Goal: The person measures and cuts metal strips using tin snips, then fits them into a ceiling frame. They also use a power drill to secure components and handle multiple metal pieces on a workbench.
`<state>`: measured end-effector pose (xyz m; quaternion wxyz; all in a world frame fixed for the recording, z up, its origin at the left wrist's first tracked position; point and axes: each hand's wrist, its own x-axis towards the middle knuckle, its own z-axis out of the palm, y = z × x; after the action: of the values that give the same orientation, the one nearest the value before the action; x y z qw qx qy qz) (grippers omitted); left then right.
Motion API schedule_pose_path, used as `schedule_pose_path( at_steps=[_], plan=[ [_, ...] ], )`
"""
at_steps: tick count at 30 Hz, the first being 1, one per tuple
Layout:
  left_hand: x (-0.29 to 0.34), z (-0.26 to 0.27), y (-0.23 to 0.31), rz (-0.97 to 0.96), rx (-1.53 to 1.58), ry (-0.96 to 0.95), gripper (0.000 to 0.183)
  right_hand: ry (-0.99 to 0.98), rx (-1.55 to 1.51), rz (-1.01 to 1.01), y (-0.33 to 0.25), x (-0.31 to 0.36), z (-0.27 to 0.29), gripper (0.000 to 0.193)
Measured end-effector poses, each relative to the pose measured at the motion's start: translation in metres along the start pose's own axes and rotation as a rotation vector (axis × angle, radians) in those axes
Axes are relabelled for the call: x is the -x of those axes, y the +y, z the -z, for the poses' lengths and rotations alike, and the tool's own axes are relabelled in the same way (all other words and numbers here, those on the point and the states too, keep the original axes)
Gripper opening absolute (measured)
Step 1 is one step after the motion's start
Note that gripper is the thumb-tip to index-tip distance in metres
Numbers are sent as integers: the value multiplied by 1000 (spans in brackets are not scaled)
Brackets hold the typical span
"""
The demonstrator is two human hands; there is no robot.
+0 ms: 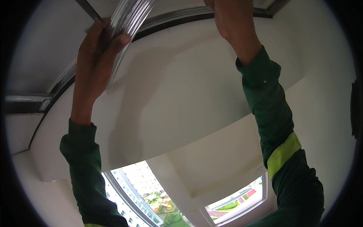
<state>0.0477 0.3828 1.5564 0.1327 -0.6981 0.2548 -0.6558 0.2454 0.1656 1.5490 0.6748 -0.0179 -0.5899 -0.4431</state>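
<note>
A bundle of shiny strips point(133, 17) slants through the top of the frame, left of centre, and runs out past the upper edge. The left hand point(97, 56), in the upper left, grasps the bundle near its lower part: the thumb presses across the near face, while the fingers are in shadow on the left side and hard to make out. A thin end of the strips reaches down to the right of that hand, in front of the wall point(189, 94).

The right hand point(235, 17) is at the top of the frame, right of centre, well apart from the visible part of the bundle. The upper edge cuts off most of its fingers, so I cannot tell whether it holds anything or is free.

Both arms are raised, in dark green sleeves point(266, 94) that come up from the lower left and lower right; the right one has a lime band point(283, 155). A metal rail point(185, 14) with a dark lower edge curves from the left side to the upper right, passing behind the bundle. A soft shadow lies on the wall between the arms. Along the bottom, a window point(240, 200) stands right of centre, and buildings and greenery show through the glass farther left.
</note>
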Motion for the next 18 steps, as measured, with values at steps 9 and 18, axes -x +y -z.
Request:
schedule_pose_path(
  at_steps=[9, 18],
  plan=[
    [-33, -54, 22, 15, 709, -286, 71, -478, 40, -122, -38, 9, 34, 70],
    [-66, -101, 16, -114, 1006, -585, 66, -489, 67, 194, -36, -16, 46, 33]
  ],
)
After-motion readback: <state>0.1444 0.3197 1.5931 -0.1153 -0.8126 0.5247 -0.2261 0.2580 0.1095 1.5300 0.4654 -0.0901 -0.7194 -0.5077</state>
